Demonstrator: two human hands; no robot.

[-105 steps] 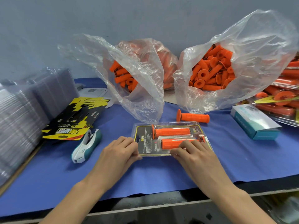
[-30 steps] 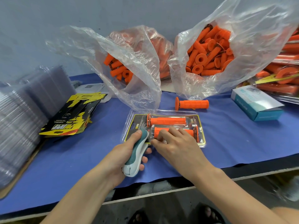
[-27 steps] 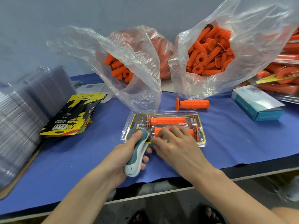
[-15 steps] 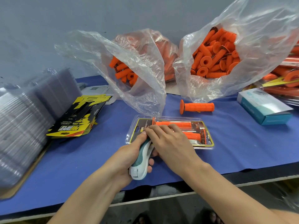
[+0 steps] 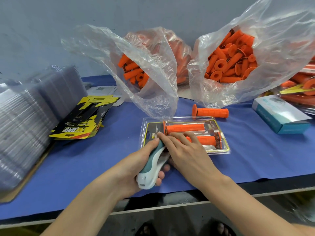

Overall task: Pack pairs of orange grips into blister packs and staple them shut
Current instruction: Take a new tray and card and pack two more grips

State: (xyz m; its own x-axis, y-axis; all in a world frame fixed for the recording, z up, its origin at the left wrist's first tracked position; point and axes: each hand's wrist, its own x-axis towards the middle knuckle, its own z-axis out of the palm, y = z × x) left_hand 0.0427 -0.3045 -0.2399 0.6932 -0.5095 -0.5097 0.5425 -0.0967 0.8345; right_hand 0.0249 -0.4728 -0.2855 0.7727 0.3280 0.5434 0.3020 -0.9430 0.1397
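A clear blister pack (image 5: 219, 147) with a black and yellow card lies on the blue table cover (image 5: 85, 164). Two orange grips (image 5: 185, 128) lie side by side inside it. My left hand (image 5: 136, 164) grips a teal and white stapler (image 5: 151, 166), whose nose sits at the pack's near left edge. My right hand (image 5: 185, 150) lies flat on the pack, fingers pressing it down beside the stapler's nose. One loose orange grip (image 5: 210, 112) lies just behind the pack.
Two open plastic bags of orange grips (image 5: 136, 72) (image 5: 230, 62) stand at the back. Stacked empty blister shells (image 5: 25, 116) fill the left, with black and yellow cards (image 5: 81, 121) beside them. A teal box (image 5: 281, 114) and finished packs (image 5: 300, 87) lie at the right.
My left hand picked up the stapler from the table and brought it to the pack's near left edge. My right hand slid left along the pack toward the stapler's nose.
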